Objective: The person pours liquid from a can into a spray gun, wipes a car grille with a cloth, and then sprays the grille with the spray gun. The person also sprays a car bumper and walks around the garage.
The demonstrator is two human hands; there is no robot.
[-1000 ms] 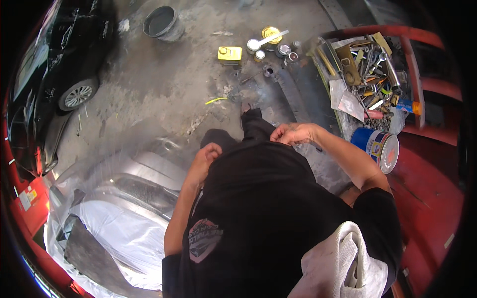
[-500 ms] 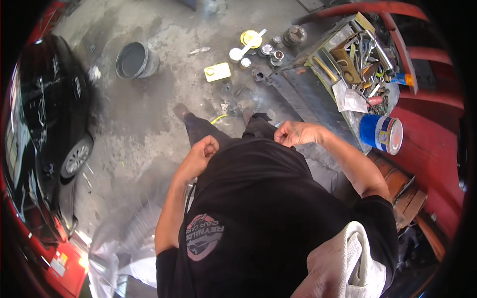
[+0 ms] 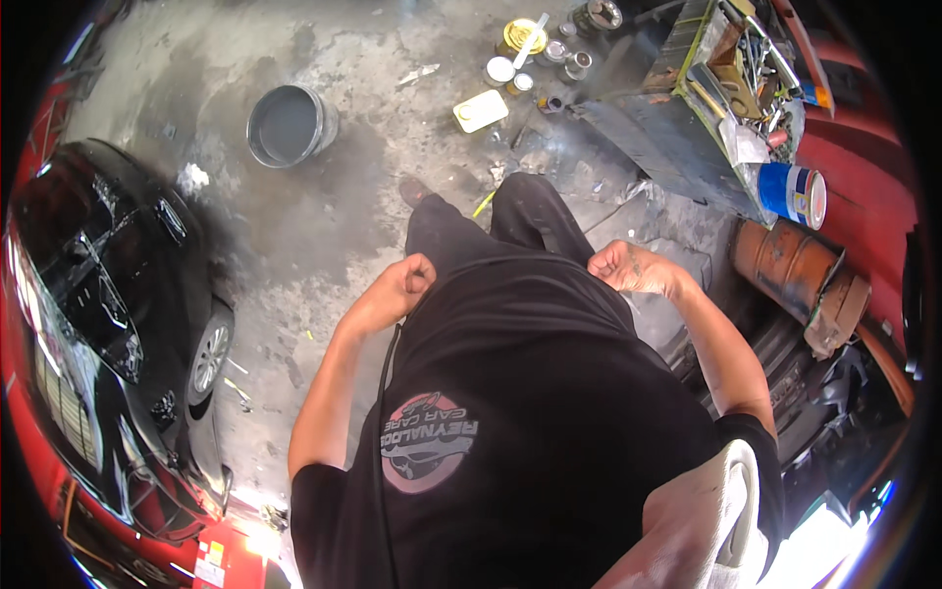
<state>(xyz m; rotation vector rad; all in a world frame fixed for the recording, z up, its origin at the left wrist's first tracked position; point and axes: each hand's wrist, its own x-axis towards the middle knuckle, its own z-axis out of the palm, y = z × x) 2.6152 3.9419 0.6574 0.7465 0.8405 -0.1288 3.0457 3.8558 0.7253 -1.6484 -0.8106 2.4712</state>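
Note:
I look down over my black shirt at a stained concrete floor. My left hand point(image 3: 400, 285) is curled into a loose fist in front of my waist, and nothing shows in it. My right hand point(image 3: 625, 267) is also curled with its fingers closed, held at the same height, apparently empty. Both hands hang in the air and touch nothing. A thin black cord point(image 3: 380, 412) runs down my chest below the left hand. A white cloth point(image 3: 706, 520) lies over my right shoulder.
A grey bucket point(image 3: 285, 125) stands on the floor ahead left. Several paint tins point(image 3: 520, 39) and a yellow box point(image 3: 481, 110) lie ahead. A cluttered tool tray point(image 3: 746, 69), a blue-and-white can point(image 3: 797, 194) and a rusty drum point(image 3: 790, 263) are at right. A black car point(image 3: 108, 324) stands at left.
The view has swung: the bucket, tins and car slid rightward and nearer. My hands stayed curled at my waist, and the silver-covered panel at lower left is gone from view.

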